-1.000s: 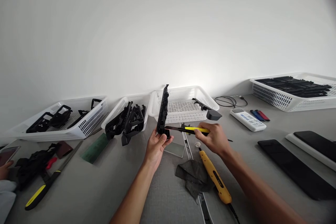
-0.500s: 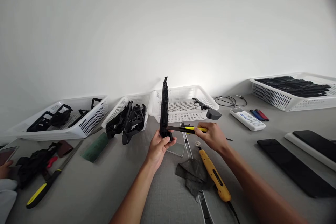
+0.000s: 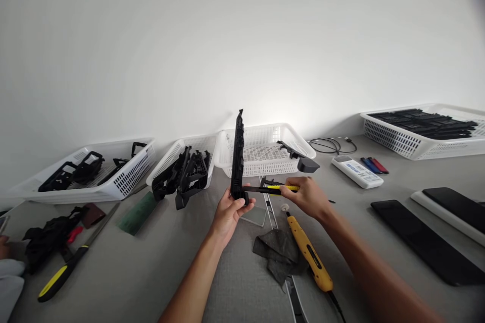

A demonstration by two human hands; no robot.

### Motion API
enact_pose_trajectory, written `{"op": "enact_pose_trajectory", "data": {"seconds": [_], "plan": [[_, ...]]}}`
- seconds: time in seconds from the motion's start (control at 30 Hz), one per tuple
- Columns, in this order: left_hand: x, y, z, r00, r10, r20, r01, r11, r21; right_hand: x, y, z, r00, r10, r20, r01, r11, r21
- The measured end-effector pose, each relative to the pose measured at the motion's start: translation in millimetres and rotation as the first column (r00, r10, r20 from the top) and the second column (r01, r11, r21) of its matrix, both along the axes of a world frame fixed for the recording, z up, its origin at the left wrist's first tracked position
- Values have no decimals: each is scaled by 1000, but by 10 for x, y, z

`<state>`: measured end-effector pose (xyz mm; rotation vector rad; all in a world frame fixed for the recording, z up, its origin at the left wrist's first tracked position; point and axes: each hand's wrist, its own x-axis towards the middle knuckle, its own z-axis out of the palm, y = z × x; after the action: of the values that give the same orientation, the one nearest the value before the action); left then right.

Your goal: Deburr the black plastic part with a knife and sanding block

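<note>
My left hand point(image 3: 229, 212) grips the lower end of a long black plastic part point(image 3: 238, 154), held upright above the grey table. My right hand point(image 3: 307, 196) holds a yellow and black utility knife point(image 3: 272, 188) level, with its tip against the part's lower end just above my left fingers. Behind the part stands a white basket point(image 3: 261, 154) with one black piece in it.
Two white baskets point(image 3: 125, 176) of black parts sit at left, another basket point(image 3: 413, 144) at far right. A yellow tool point(image 3: 308, 255), dark cloth point(image 3: 278, 252), metal ruler, remote point(image 3: 356, 171), pens, cable and black panels point(image 3: 424, 247) lie nearby. A yellow-handled knife point(image 3: 62, 272) and another person's hand are at far left.
The black part has been raised and stood more upright. The knife tip moved slightly left along its base. The phone at the far left edge slid out of view.
</note>
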<state>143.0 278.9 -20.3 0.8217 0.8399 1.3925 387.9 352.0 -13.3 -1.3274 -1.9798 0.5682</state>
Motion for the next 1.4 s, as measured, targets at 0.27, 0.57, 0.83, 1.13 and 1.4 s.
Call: {"op": "enact_pose_trajectory", "data": {"seconds": [0.27,0.57,0.83,1.13,1.4], "plan": [[19,-1,-56,999,-35,-35,33,998,-57,-68,-43,-25,999,22,-37,-18,994,104],[50,-18,-64,995,-42,-90,38,998,-48,-104,-64,-53,998,9,-63,-1,993,122],[101,-44,-110,995,-73,-71,66,994,-88,-102,-75,-25,996,28,-79,-19,994,111],[124,-57,-39,998,-64,-27,62,994,-95,-104,-77,-19,987,-107,-117,121,985,120],[144,-32,-117,998,-65,-11,64,996,-63,-112,-74,-35,987,-116,-113,130,983,132]]}}
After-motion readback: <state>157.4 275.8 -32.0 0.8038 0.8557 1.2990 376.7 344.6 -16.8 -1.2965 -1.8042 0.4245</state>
